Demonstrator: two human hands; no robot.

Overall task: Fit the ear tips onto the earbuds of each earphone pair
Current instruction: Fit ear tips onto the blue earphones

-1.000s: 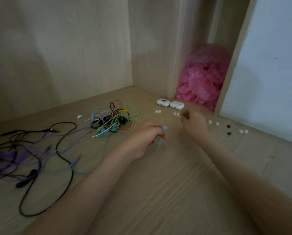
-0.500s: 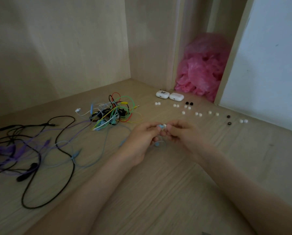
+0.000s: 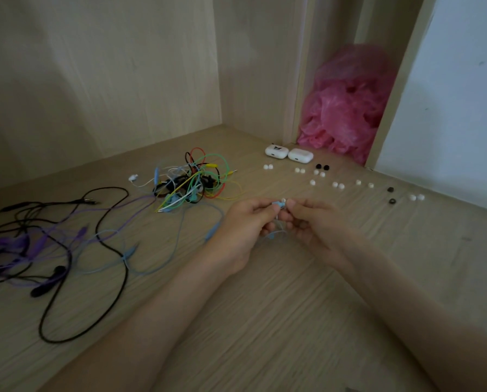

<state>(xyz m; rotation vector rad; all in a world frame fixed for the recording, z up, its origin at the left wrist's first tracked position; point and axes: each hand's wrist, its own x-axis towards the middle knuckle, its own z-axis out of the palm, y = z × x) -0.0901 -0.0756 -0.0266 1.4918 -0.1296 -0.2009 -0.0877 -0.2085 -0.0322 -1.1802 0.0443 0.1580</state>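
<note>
Your left hand (image 3: 243, 230) pinches a small light-blue plastic earbud (image 3: 278, 205) between thumb and fingertips, and your right hand (image 3: 316, 224) is closed on a tiny white silicone ear tip (image 3: 283, 200) pressed against it, just above the pale wooden floor (image 3: 265, 321). The two are touching, but whether the tip is fully seated is too small to tell. The earbud's thin blue cable (image 3: 180, 236) trails off to the left.

By the look of things you are early in the job. Far and to the right, loose white ear tips (image 3: 338, 185) lie in a scattered row, mostly in pairs, with two black ear tips (image 3: 321, 166) among them and two more dark ones (image 3: 390, 195) farther right; all of these have yet to be fitted. Two white glossy charging cases (image 3: 288, 153) sit closed at the far edge beside a crumpled pink plastic bag (image 3: 347, 108).

To the left of your hands, a tangled bundle of multicoloured wired earphones (image 3: 197, 181) looks untouched, and nearer on the far left a loose heap of black and purple earphone cables (image 3: 38, 244) is spread out; whether their buds carry tips cannot be made out. Most pairs, I judge, remain to be done
</note>
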